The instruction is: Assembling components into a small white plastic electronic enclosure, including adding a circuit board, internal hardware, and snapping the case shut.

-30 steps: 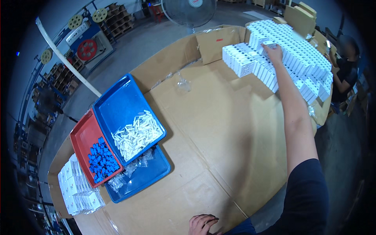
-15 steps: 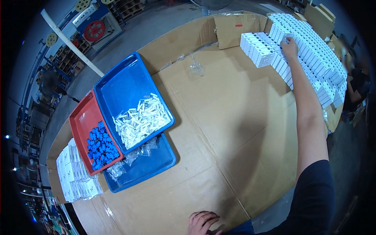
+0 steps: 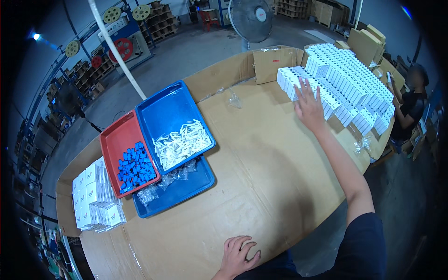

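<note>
My right hand (image 3: 310,106) reaches to the far right of the cardboard-covered table (image 3: 233,196), fingers spread and nothing in them. Its fingertips are over or just before the front rows of small white boxes (image 3: 357,84) stacked there; whether they touch cannot be made out. Close to the near edge, my left hand (image 3: 239,256) rests on the cardboard with loosely curled, parted fingers and holds nothing. To the left, a blue tray (image 3: 163,109) contains many small white stick-like parts (image 3: 182,144). Beside it, a red tray (image 3: 116,140) contains blue blocks (image 3: 135,168).
Under these trays lies another blue tray (image 3: 186,186) with clear plastic bags (image 3: 163,182). More white boxes (image 3: 95,198) are stacked at the left edge. A cardboard wall (image 3: 224,77) borders the far side, with a fan (image 3: 252,21) beyond. Another person (image 3: 410,105) sits at the right.
My right hand has come back and left from the box stack, its fingers now spread. The view has tilted up, showing the fan. My left hand stays near the table's edge.
</note>
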Available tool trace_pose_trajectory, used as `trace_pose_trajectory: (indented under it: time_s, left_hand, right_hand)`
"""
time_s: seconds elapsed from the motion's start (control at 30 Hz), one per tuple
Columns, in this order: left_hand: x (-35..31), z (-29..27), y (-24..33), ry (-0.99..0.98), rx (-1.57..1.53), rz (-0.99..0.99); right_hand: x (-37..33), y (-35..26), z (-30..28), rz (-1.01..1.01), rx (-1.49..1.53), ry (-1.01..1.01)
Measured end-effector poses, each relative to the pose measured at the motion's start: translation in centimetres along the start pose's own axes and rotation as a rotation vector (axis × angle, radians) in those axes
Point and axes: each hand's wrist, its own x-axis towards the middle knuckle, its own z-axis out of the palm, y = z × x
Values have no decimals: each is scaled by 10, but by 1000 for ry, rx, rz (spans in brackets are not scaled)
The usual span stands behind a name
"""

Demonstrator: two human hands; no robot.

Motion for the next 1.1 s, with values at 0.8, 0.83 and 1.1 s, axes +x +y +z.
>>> trace_pose_trajectory:
  time_s: [0.8, 0.83, 1.1]
  left_hand:
    - [-168, -193, -163, 517, 312, -306]
    - [-177, -205, -171, 520, 316, -299]
    - [-206, -224, -226, 497, 423, -245]
  right_hand:
    - [-160, -320, -263, 109, 1278, -830]
    - [-152, -329, -263, 108, 1280, -821]
    - [-22, -400, -253, -268, 1301, -739]
